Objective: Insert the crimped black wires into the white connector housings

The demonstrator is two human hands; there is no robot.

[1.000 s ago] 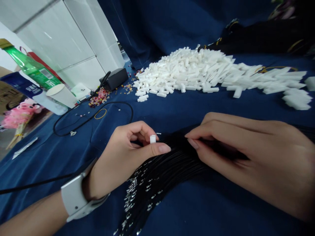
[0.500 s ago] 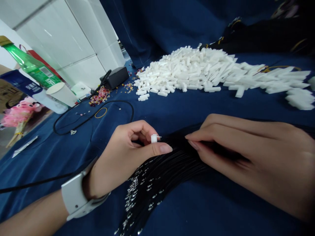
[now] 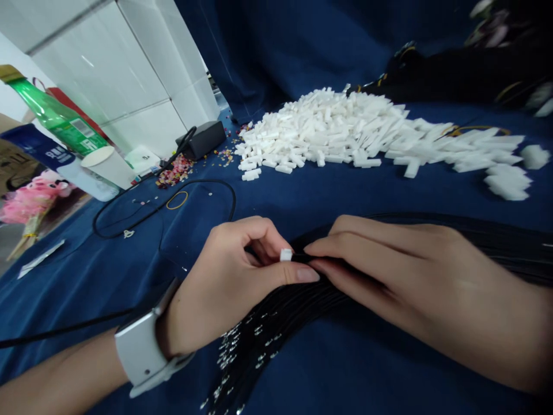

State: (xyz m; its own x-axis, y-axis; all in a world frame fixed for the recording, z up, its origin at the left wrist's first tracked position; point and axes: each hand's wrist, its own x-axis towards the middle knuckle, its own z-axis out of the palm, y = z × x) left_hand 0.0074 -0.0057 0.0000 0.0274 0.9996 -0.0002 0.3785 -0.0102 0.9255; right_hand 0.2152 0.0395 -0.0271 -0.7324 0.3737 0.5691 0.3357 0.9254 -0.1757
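From the head camera, the person's left hand [image 3: 228, 271] pinches a small white block [image 3: 286, 255] between thumb and forefinger, the fingers [image 3: 259, 230] curled tightly around it. The block sits right at the ends of a dense bundle of thin black cords [image 3: 298, 305], just beside the right hand [image 3: 401, 276], whose fingertips [image 3: 319, 249] close on a few strands and hold them up toward the block. Whether a cord passes into the block is too small to tell. The bundle fans out beneath both hands, with tiny silver metal tips [image 3: 228, 351] glinting toward the bottom edge. A white wrist strap [image 3: 140, 346] circles the left wrist.

All of this lies on a navy cloth [image 3: 302, 202]. Beyond the hands spreads a large heap of white blocks [image 3: 328, 129] — nothing stands between it and the hands. To the left are a loop of black cable [image 3: 129, 222], a rubber band [image 3: 177, 200], scattered colored beads [image 3: 175, 171], a black adapter [image 3: 203, 139], a paper cup [image 3: 108, 167] and a green bottle [image 3: 56, 118] lying tilted. A pink plush toy [image 3: 34, 199] sits further left, and dark patterned fabric [image 3: 453, 75] lies top right.
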